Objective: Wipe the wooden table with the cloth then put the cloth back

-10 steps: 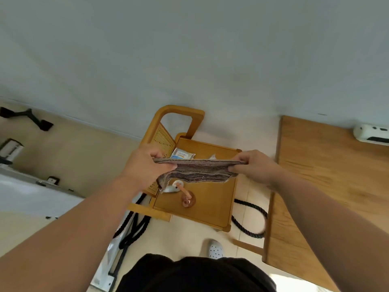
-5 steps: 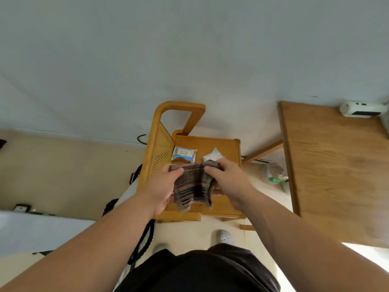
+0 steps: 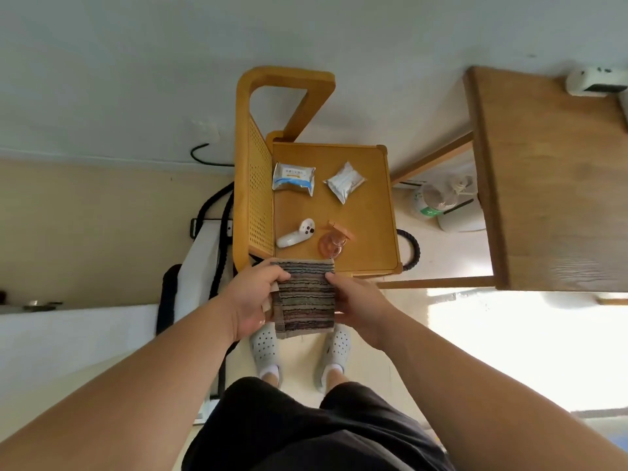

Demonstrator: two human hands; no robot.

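Observation:
A striped cloth (image 3: 304, 297), folded into a small square, is held between both hands just in front of the near edge of a small yellow wooden side table (image 3: 367, 212). My left hand (image 3: 253, 300) grips its left edge with the thumb on top. My right hand (image 3: 356, 304) holds its right edge. The larger brown wooden table (image 3: 557, 185) stands to the right, apart from both hands.
On the side table lie a blue-white packet (image 3: 294, 178), a silvery packet (image 3: 344, 181), a white controller (image 3: 295, 233) and an orange clear object (image 3: 333, 242). A white device (image 3: 594, 81) sits on the brown table's far corner. Cables lie on the floor to the left.
The cloth was stretched wide between the hands, then folded together into a compact square. The hands came closer and drew back toward the side table's near edge.

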